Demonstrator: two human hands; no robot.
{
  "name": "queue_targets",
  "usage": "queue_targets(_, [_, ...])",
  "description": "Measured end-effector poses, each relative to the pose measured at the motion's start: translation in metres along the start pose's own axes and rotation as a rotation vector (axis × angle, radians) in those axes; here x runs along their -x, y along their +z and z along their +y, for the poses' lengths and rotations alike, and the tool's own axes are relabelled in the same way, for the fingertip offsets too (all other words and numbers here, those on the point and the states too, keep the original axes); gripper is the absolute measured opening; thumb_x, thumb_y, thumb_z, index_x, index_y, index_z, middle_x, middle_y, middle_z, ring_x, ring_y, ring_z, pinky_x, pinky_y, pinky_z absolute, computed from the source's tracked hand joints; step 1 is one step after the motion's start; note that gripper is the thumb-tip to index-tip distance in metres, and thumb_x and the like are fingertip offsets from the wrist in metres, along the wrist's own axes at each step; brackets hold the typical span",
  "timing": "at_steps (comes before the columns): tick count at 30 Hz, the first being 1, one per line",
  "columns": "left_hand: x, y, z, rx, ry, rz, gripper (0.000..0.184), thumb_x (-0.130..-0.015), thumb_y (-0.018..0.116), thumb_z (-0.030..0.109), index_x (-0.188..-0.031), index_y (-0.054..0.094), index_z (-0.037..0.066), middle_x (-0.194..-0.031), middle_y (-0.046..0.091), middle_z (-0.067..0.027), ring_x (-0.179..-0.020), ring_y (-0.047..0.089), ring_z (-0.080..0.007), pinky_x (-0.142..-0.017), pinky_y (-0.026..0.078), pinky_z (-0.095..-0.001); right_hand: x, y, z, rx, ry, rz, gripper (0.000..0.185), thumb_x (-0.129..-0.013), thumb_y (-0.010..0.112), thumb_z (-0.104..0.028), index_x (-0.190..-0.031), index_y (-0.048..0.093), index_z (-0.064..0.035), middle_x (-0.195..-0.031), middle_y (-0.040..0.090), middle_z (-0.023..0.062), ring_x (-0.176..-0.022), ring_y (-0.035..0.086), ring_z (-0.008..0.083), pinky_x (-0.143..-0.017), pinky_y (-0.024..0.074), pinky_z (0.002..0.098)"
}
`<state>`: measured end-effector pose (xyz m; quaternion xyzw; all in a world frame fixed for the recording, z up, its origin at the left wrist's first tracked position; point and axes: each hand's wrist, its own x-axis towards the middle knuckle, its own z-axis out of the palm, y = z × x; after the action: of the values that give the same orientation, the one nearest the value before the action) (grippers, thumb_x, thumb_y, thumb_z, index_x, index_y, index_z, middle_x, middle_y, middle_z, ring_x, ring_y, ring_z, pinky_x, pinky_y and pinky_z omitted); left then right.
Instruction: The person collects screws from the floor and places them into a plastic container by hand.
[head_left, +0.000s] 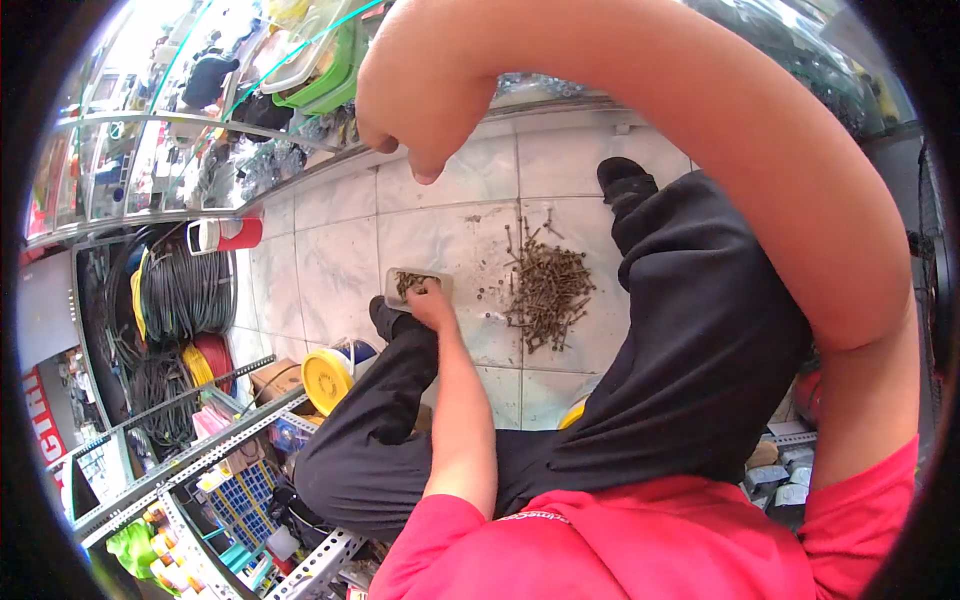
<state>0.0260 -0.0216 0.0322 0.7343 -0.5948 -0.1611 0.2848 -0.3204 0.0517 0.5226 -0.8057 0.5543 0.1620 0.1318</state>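
Observation:
My left hand point(432, 306) reaches into a small pale tray point(445, 284) on the floor, fingers curled down at a heap of small brownish hardware point(408, 282). What those fingers grip is too small to make out. To the right of the tray lies a loose pile of rusty bolts point(548, 290), with several stray pieces and nuts around it on the tiles. Raised high and close to the camera, my right hand point(425, 95) hangs from a bent wrist with its fingers curled in; nothing shows in it.
My legs frame the pile on the tiled floor point(440, 225). A glass display case point(180, 165) runs along the far side. Coiled cables point(185, 290), a yellow-lidded bucket point(326, 382) and a metal shelf rack point(200, 485) stand at left. A red and white container point(225, 235) lies beside the cables.

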Motion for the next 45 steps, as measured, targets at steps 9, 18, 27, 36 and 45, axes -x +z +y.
queue_targets(9, [0.02,0.015,0.024,-0.054,0.317,-0.434,0.035,-0.088,0.068,0.021,-0.118,0.066,0.002,-0.112,0.067,-0.0199,-0.106,0.063,-0.0405,-0.092,0.05,-0.0478,0.0,-0.002,0.004,-0.011,-0.052,-0.028,0.041,-0.087,0.065,-0.029,-0.121,0.072,-0.0074,-0.122,0.07,0.0145,-0.11,0.065,0.0307,-0.094,0.0505,0.0454])
queue_targets(18, [0.122,0.053,0.049,-0.252,0.765,-0.849,0.062,-0.074,0.065,0.004,-0.135,0.06,0.014,-0.141,0.048,-0.0203,-0.121,0.052,-0.0442,-0.102,0.048,-0.0513,0.014,0.0,-0.013,-0.065,0.144,0.003,0.043,-0.087,0.066,-0.031,-0.124,0.072,-0.0094,-0.125,0.069,0.0135,-0.113,0.064,0.03,-0.096,0.0503,0.0458])
queue_targets(27, [0.089,0.064,0.02,-0.15,0.664,-0.947,0.046,-0.082,0.064,0.006,-0.127,0.061,0.006,-0.121,0.061,-0.0215,-0.107,0.061,-0.0397,-0.095,0.051,-0.0478,0.0,-0.001,0.0,-0.029,0.001,-0.014,0.045,-0.087,0.067,-0.032,-0.125,0.071,-0.0086,-0.128,0.068,0.0136,-0.116,0.064,0.0299,-0.098,0.0493,0.0441])
queue_targets(36, [0.05,0.034,0.042,0.344,-0.011,-1.23,0.039,-0.089,0.056,0.002,-0.128,0.062,0.007,-0.106,0.068,-0.0079,-0.079,0.069,-0.0187,-0.065,0.057,-0.0324,-0.02,0.0,0.005,0.033,-0.102,-0.027,0.043,-0.088,0.067,-0.033,-0.122,0.072,-0.0068,-0.127,0.069,0.0144,-0.117,0.064,0.0308,-0.099,0.0488,0.0456])
queue_targets(45, [0.05,0.021,0.05,0.45,-0.405,-1.446,0.042,-0.096,0.053,0.012,-0.138,0.053,0.013,-0.113,0.067,-0.0107,-0.089,0.068,-0.0219,-0.069,0.058,-0.0371,0.0,0.004,-0.009,0.002,0.061,0.035,0.046,-0.088,0.068,-0.034,-0.125,0.071,-0.0074,-0.13,0.068,0.0147,-0.118,0.063,0.0314,-0.099,0.0486,0.0465])
